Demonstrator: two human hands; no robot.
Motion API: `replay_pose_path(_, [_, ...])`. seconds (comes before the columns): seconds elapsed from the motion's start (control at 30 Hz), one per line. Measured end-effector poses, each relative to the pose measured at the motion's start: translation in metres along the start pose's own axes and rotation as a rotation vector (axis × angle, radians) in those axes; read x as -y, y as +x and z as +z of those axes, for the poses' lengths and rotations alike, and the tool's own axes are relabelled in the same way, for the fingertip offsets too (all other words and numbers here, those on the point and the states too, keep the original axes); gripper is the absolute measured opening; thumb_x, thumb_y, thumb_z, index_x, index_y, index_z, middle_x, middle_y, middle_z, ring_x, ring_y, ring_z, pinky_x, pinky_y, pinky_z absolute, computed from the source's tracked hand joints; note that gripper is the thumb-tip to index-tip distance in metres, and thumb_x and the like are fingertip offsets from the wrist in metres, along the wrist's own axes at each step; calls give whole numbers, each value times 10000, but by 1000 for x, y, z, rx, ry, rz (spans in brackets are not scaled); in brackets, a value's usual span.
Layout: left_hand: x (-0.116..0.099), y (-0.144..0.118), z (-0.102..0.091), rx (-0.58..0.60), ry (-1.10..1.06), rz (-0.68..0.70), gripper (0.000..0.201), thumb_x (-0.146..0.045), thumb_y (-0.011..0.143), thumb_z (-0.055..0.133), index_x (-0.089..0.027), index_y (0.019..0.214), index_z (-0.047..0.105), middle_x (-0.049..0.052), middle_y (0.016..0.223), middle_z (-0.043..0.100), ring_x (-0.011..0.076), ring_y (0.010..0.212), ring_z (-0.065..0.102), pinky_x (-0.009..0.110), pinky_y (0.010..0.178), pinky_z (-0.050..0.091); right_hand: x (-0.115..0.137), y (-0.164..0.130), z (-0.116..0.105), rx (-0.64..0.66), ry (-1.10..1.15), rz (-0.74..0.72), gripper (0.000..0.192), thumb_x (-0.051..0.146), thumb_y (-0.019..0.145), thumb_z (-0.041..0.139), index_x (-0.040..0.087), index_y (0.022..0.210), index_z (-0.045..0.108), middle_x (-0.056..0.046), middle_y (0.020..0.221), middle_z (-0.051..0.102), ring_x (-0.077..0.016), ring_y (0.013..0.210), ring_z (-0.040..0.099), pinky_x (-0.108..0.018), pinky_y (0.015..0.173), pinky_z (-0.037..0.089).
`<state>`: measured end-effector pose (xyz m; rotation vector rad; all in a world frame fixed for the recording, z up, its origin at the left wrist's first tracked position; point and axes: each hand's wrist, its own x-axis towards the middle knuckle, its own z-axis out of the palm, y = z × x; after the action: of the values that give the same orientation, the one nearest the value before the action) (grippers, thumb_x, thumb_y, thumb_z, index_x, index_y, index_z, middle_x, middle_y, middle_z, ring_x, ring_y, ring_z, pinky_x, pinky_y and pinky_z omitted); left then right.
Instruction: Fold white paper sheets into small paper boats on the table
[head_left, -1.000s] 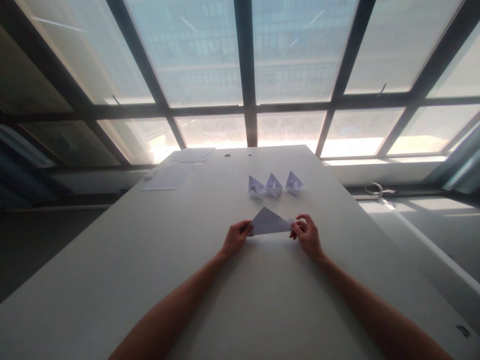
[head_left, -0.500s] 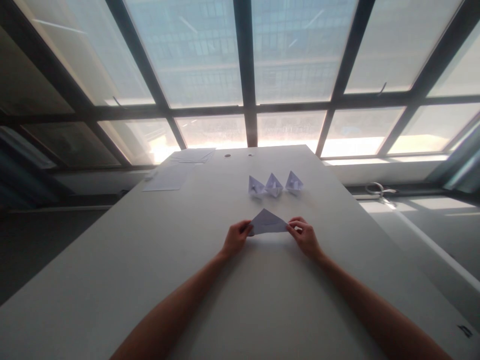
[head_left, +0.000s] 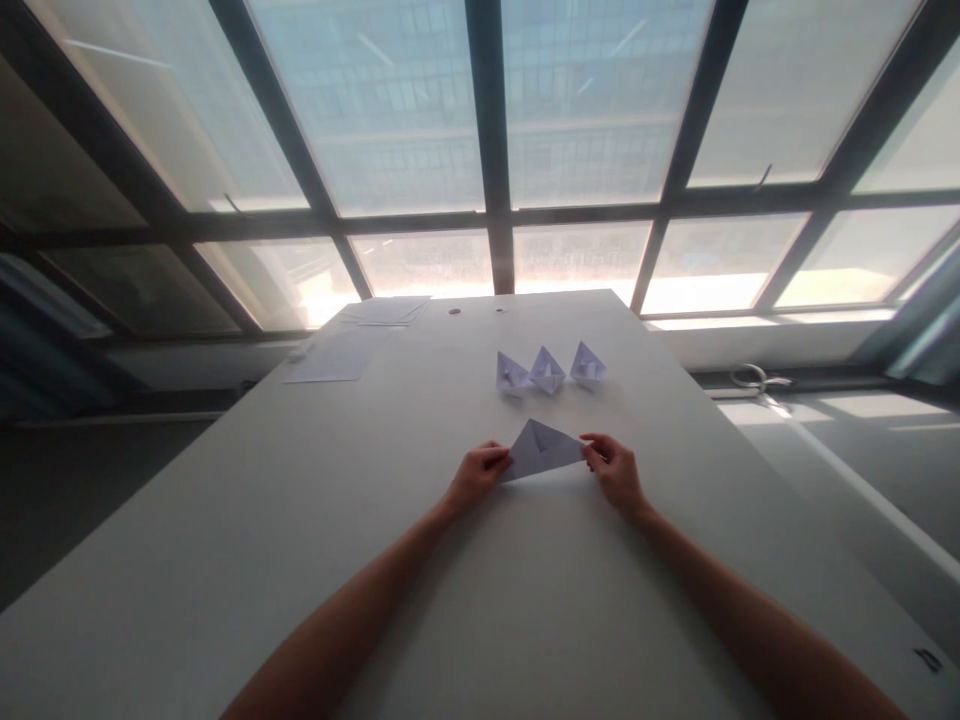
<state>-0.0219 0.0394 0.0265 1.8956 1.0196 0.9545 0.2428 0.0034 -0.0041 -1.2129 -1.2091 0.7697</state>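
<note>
1. Pinching a folded paper triangle [head_left: 541,450] by its two lower corners, the hands meet near the middle of the tabletop [head_left: 225,520]; the left hand [head_left: 474,476] grips the left corner between thumb and fingers, and the right hand [head_left: 615,470] grips the right corner the same way.
2. The triangle stands with its peak pointing toward the far edge, its lower edge at or just above the surface; whether it touches cannot be told. A small inner fold shows near the peak.
3. No container shows; nothing on the surface sits inside anything else.
4. Beyond the hands, toward the far edge, three small paper boats [head_left: 548,371] stand in a row, close beside one another and well apart from the held triangle.
5. At the far left corner lie flat paper sheets [head_left: 334,357], with a further thin stack [head_left: 386,311] behind them at the far edge.
6. Two small round dark marks [head_left: 455,312] sit near the far edge; what they are is too small to tell.
7. The tabletop is pale and plain, long, narrowing toward the window.
8. A large window wall [head_left: 487,120] with dark frame bars fills the room behind, bright light coming through; a ledge runs beneath it, and on the right a pale looped object [head_left: 754,379] rests there.
</note>
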Motion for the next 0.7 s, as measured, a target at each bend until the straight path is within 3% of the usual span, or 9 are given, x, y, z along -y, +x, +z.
replay_pose_path(0.13, [5, 0, 0, -5, -83, -74, 376, -384, 820, 651, -136, 1091, 725, 83, 936, 677, 161, 751, 612, 248, 659, 479, -2, 0, 0, 1, -4, 0, 352, 455, 805, 660, 163, 1000, 682, -18, 695, 631, -156, 583, 542, -272, 558, 451])
replay_pose_path(0.27, [11, -1, 0, 48, -207, -138, 623, -361, 782, 701, -170, 1355, 551, 141, 1291, 596, 169, 823, 659, 273, 696, 537, -6, 1, 0, -24, -67, -2, 323, 420, 827, 614, 161, 1012, 673, -29, 710, 641, -168, 595, 556, -281, 562, 456])
replay_pose_path(0.37, [13, -1, 0, 125, -214, -92, 607, -300, 774, 713, -199, 1352, 557, 171, 1496, 402, 168, 869, 676, 326, 795, 561, -9, 2, 1, -64, -191, -22, 307, 393, 844, 561, 160, 1012, 669, -45, 735, 660, -186, 620, 584, -295, 585, 462])
replay_pose_path(0.5, [14, -5, 5, 137, -119, -23, 513, -197, 818, 634, -206, 1328, 579, 179, 1553, 278, 201, 974, 669, 344, 797, 583, -11, 1, 0, -42, -441, -17, 278, 323, 837, 544, 188, 1049, 664, -48, 778, 684, -205, 680, 622, -323, 672, 472])
replay_pose_path(0.6, [11, -10, 12, 70, 76, 58, 423, -123, 856, 552, -202, 1266, 618, 152, 1509, 331, 217, 1062, 625, 349, 814, 583, -10, 1, -3, -25, -627, -35, 249, 282, 814, 585, 204, 1030, 679, -59, 804, 687, -233, 775, 627, -346, 742, 464])
replay_pose_path(0.7, [6, -14, 17, 33, 316, 151, 284, -108, 907, 478, -168, 1068, 705, 138, 1389, 457, 223, 1091, 586, 397, 942, 519, -8, 3, -7, -22, -759, -111, 209, 270, 812, 609, 204, 992, 691, -70, 817, 675, -255, 835, 602, -365, 778, 453])
